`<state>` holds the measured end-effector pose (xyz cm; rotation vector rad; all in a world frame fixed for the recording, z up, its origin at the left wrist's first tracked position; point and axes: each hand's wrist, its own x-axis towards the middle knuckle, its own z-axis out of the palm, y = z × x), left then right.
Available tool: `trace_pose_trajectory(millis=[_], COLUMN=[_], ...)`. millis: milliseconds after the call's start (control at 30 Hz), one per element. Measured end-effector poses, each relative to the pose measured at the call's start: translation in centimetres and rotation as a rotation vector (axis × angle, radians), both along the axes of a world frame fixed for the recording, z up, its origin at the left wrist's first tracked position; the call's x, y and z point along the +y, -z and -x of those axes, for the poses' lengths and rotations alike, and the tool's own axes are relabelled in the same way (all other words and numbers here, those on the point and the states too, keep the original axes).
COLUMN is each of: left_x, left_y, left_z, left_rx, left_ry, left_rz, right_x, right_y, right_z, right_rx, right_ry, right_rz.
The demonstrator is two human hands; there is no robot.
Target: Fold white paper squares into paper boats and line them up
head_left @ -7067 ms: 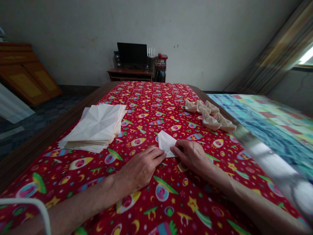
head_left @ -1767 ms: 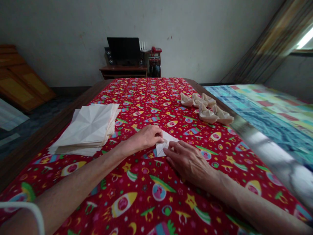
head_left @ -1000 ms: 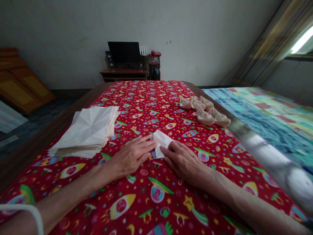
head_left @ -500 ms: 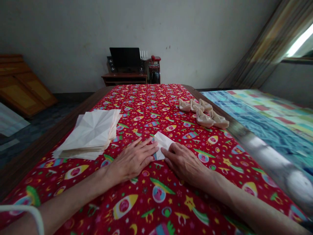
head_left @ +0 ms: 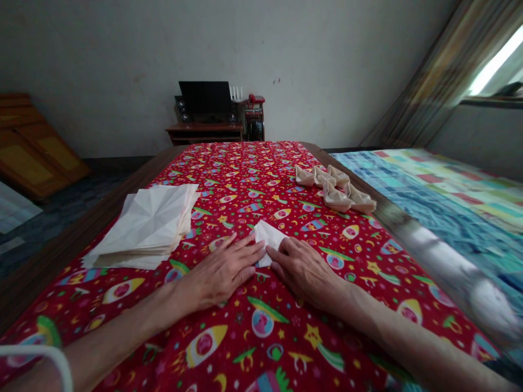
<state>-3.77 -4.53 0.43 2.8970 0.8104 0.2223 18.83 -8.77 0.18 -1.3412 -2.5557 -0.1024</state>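
A small folded piece of white paper [head_left: 268,235] lies on the red patterned cloth, between my two hands. My left hand [head_left: 226,268] rests flat with its fingers stretched out, the fingertips on the paper's left edge. On the right side, my right hand [head_left: 304,268] grips the paper with curled fingers, thumb and index fingertip close together near its lower part. Part of the paper is hidden under the hands. To the left is a stack of creased white paper sheets [head_left: 153,215]. Several folded paper pieces [head_left: 337,196], boat-like in shape, sit together at the right.
The red cloth [head_left: 245,179] covers a long dark wooden table [head_left: 134,177]. At the far wall stand a monitor [head_left: 205,98] and a red telephone [head_left: 256,100]. A patchwork-covered bed [head_left: 433,190] adjoins on the right. A white cable [head_left: 53,351] curves at the lower left.
My left fingertips have slid slightly right, onto the paper's left edge. My right hand stays at the paper. The whole view has shifted a little.
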Motion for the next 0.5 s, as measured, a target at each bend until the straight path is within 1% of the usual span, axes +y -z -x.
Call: trace_pose_trajectory(millis=[100, 167, 333, 500], left_x=[-1.8, -2.3, -2.3, -2.5], left_y=[0.1, -0.1, -0.4, -0.4], left_z=[0.3, 0.2, -0.3, -0.4], left_rx=[0.002, 0.008, 0.008, -0.035], left_ry=[0.036, 0.045, 0.048, 0.036], left_rz=[0.004, -0.014, -0.051, -0.079], right_x=[0.0, 0.0, -0.1, -0.1], right_y=[0.1, 0.1, 0.2, 0.3], right_z=[0.0, 0.0, -0.2, -0.3], right_rx=[-0.015, -0.031, -0.064, -0.109], right_ry=[0.013, 0.037, 0.112, 0.167], right_rz=[-0.004, 0.000, -0.008, -0.046])
